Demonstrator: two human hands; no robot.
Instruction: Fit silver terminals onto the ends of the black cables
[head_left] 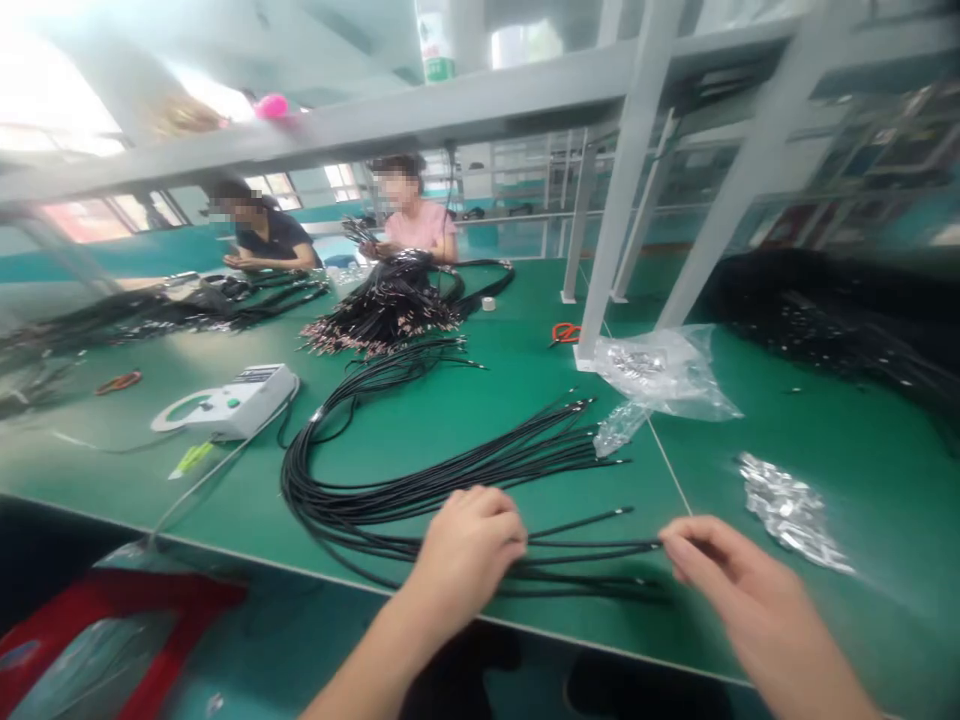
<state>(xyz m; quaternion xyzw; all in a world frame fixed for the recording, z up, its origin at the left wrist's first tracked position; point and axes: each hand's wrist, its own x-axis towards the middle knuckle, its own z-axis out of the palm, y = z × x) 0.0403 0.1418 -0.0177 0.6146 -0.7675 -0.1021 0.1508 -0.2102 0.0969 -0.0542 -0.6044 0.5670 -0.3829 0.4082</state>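
Observation:
A bundle of black cables [300, 470] curves across the green table, its loose ends fanned out to the right. My left hand [476, 535] is closed over several of the cables near the table's front edge; its fingertips are mostly hidden. To the right, my right hand [735, 570] pinches the end of one cable between thumb and fingers. The cable's very tip is covered by the fingers. A pile of small shiny metal parts [795, 510] lies beyond my right hand.
Clear plastic bags [697, 375] lie by the grey rack post [619, 200], near orange-handled scissors [566, 333]. A white device [251, 400] with a cord sits at left. Two people work across the table behind a heap of cables [390, 310]. A red stool [172, 620] stands below.

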